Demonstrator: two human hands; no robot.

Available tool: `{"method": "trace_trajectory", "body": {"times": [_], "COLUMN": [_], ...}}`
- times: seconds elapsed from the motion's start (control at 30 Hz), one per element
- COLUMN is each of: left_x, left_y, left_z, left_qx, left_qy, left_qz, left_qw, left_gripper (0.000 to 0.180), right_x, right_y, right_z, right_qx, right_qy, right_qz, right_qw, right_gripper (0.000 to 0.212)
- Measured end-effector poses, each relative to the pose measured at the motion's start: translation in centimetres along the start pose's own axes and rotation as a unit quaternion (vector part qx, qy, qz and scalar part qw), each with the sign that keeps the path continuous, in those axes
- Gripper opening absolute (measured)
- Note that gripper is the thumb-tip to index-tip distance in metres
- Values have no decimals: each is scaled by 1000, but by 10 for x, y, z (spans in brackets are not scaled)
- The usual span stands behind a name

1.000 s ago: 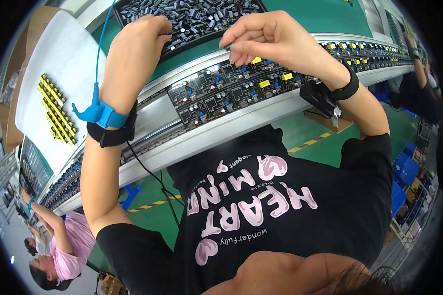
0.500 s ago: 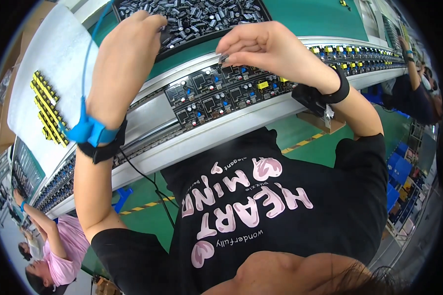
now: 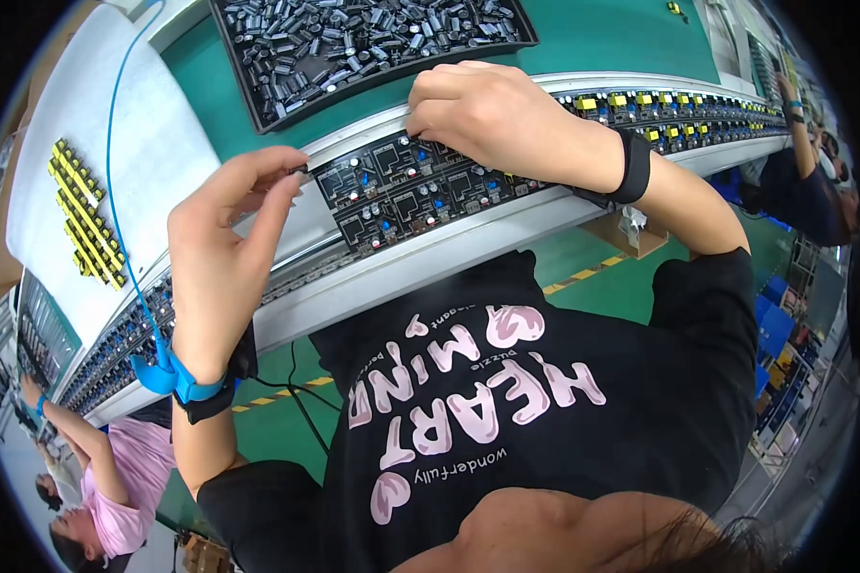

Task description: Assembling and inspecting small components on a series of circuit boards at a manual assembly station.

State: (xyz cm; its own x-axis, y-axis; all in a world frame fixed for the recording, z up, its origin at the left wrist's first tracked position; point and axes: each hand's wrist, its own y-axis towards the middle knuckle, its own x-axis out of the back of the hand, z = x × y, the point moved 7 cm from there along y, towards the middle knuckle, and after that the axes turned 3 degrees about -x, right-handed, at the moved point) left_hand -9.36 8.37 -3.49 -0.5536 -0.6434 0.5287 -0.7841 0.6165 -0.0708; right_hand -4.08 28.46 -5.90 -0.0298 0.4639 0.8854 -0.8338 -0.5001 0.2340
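My left hand point(image 3: 222, 244), wearing a blue wrist strap point(image 3: 189, 382), is at the left end of a black circuit board panel point(image 3: 409, 205). Its thumb and forefinger pinch a small dark cylindrical capacitor point(image 3: 302, 171). My right hand point(image 3: 483, 113) is over the panel's far edge, fingers curled down and closed; what they hold is hidden under them. Small blue, white and silver parts stand on the panel, which lies on a conveyor rail point(image 3: 373, 277). Beyond the hands, a black tray point(image 3: 268, 122) holds a heap of loose capacitors point(image 3: 373, 33).
Rows of yellow parts point(image 3: 88, 220) lie on a white sheet point(image 3: 153, 124) at left. More boards with yellow parts point(image 3: 674, 100) continue along the line to the right. A person in pink point(image 3: 129, 477) works at lower left, another person in dark clothing point(image 3: 803, 191) at far right.
My left hand has come back from the tray toward the panel's left end, pinching a capacitor. My right hand has turned over and lowered its fingers to the panel's far edge.
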Motion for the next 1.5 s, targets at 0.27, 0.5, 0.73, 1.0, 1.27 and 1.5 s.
{"method": "trace_trajectory", "body": {"times": [0.27, 0.5, 0.73, 1.0, 1.27, 1.5], "left_x": [-13, -19, -21, -20, -21, -26], "left_y": [-8, -9, -11, -13, -11, -8], "left_z": [20, 29, 35, 29, 30, 27], "left_qx": [91, 98, 122, 101, 86, 58], "left_qy": [-158, -212, -250, -168, -101, -44], "left_qz": [31, 34, 47, 15, 11, 6], "left_qw": [983, 972, 959, 980, 991, 997], "left_gripper": [18, 20, 22, 18, 18, 19], "right_x": [-3, -3, 5, -24, -22, -23], "right_y": [3, 8, 1, -1, 0, -4], "right_z": [21, 22, 43, 44, 51, 52], "right_qx": [102, 64, 55, 52, 65, 63], "right_qy": [-141, -107, -40, -86, -126, -151], "right_qz": [65, 34, 33, 124, 127, 129], "right_qw": [983, 992, 997, 987, 982, 978], "right_gripper": [15, 16, 26, 37, 37, 49]}}
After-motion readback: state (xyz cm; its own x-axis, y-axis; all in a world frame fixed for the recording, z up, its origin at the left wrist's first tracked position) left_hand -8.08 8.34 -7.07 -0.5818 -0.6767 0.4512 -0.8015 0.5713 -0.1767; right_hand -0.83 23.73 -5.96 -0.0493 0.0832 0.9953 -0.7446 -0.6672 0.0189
